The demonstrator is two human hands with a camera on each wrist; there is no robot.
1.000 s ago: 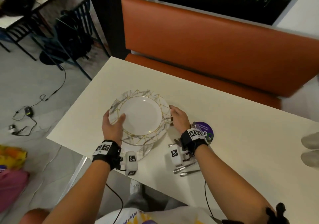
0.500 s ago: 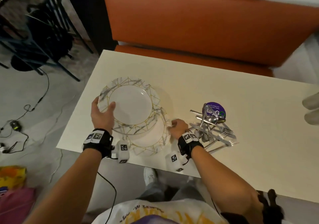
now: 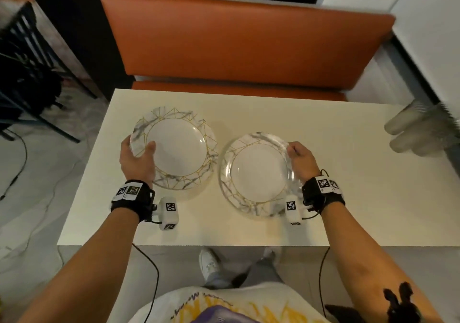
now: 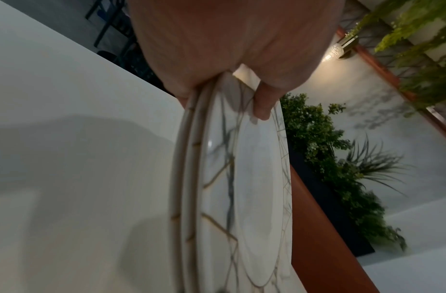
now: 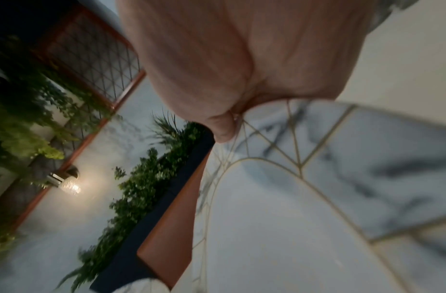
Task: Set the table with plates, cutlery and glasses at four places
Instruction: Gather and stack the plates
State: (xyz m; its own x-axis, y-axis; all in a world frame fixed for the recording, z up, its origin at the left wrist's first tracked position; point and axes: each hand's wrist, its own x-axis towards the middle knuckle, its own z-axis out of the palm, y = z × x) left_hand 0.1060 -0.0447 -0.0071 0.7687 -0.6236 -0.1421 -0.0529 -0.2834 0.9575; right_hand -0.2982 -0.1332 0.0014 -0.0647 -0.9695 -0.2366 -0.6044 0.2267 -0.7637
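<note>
Head view, taken from left to right with the orange bench [image 3: 239, 41] as the landmark: the left hand [image 3: 136, 161] grips the near-left rim of a marble-patterned plate with gold lines, the left plate [image 3: 175, 153], thumb on top and fingers underneath, over the worktop [image 3: 348, 168] on the side away from the bench's right end. The left wrist view shows two rims stacked in that grip, so this hand seems to carry more than one plate [image 4: 232, 198]. Nearer the bench's right end, the right hand [image 3: 301, 158] pinches the far-right rim of a second plate [image 3: 256, 174]; it is blurred, and whether it rests on the worktop or hangs just above it I cannot tell. The right wrist view shows a thumb pressed on the patterned rim [image 5: 317, 168]. These plates look stiff, glossy and breakable, with some weight. The glaze will likely be slippery, so the rim is the sound place to hold, thumb above and fingers below, and each should be lowered flat. The worktop is a smooth, pale rectangle that would let a plate slide. Beyond the bench's right end stand blurred pale tumblers [image 3: 408, 133] at the worktop's edge. Behind the bench runs a dark planter of greenery [image 4: 337, 178]; off the bench's left end sit dark chairs [image 3: 27, 73] on a grey floor with cables.
</note>
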